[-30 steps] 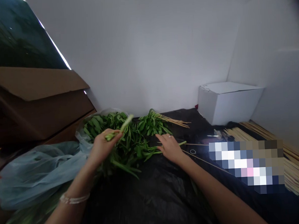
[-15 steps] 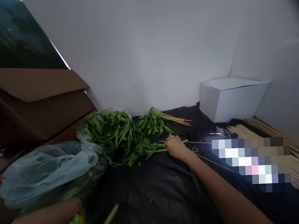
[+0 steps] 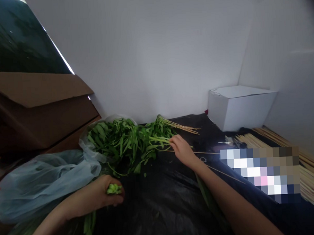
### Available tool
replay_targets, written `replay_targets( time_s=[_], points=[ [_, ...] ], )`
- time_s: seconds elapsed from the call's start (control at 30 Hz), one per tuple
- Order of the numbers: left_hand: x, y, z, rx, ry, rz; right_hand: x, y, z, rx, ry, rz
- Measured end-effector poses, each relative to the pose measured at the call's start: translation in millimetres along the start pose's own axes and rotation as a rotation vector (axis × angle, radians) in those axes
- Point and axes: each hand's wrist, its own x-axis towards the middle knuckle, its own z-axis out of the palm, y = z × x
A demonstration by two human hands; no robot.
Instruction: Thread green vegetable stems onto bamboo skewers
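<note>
In the head view, my left hand (image 3: pixel 99 193) is closed around a bunch of cut green stems (image 3: pixel 114 189); their ends face up out of the fist, and leaves hang below. Farther forward, my right hand (image 3: pixel 183 151) pinches the pale ends of leafy green stems (image 3: pixel 160 140), whose leaves trail left into a large heap of leafy greens (image 3: pixel 118 138). Just behind that hand lies a bundle of thin sticks (image 3: pixel 184 126), its left end among leaves. A single thin stick (image 3: pixel 205 152) runs rightward on the black plastic sheet from under the right hand.
A translucent plastic bag (image 3: pixel 53 181) lies at left, before an open cardboard box (image 3: pixel 41 91). A white box (image 3: pixel 245 106) stands at the back right. Many loose sticks (image 3: pixel 254 140) lie at right beside a pixelated patch. The black plastic sheet (image 3: pixel 160 204) covers the work surface.
My left hand has come up and rightward with its bunch, and a loose-looking stem near it is out of sight. My right hand has shifted slightly, now raising the stems it pinches.
</note>
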Motion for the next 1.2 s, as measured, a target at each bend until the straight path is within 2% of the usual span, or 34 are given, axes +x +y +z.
replay_targets(
  time_s=[0.07, 0.1, 0.23, 0.33, 0.43, 0.6, 0.7, 0.9, 1.07, 1.2],
  points=[
    [8, 6, -2.0, -0.027, -0.118, -0.001, 3, 2, 0, 0.196, 0.082, 0.056],
    [12, 7, -3.5, -0.042, -0.131, 0.002, 4, 3, 0, 0.279, 0.088, 0.093],
    [27, 7, -9.3, -0.051, -0.010, 0.017, 5, 5, 0, 0.530, 0.018, 0.257],
    [38, 4, -13.6, -0.078, 0.096, 0.004, 6, 2, -5, 0.611, -0.020, 0.309],
    [48, 3, -18.8, -0.091, 0.232, 0.004, 7, 0, -10, 0.626, -0.033, 0.289],
    [57, 12, -23.5, -0.154, 0.527, 0.029, 7, 1, -11, 0.618, -0.058, 0.290],
    [60, 21, -20.9, -0.172, 0.635, 0.068, 7, 3, -9, 0.588, -0.058, 0.276],
    [74, 36, -1.2, -0.039, 0.675, 0.279, 5, 3, -6, 0.500, -0.029, 0.219],
    [92, 30, 17.1, 0.156, 0.749, 0.266, 4, 3, -2, 0.452, -0.039, 0.153],
    [102, 20, 25.0, 0.298, 0.731, 0.220, 4, 3, 0, 0.443, -0.054, 0.125]
  ],
)
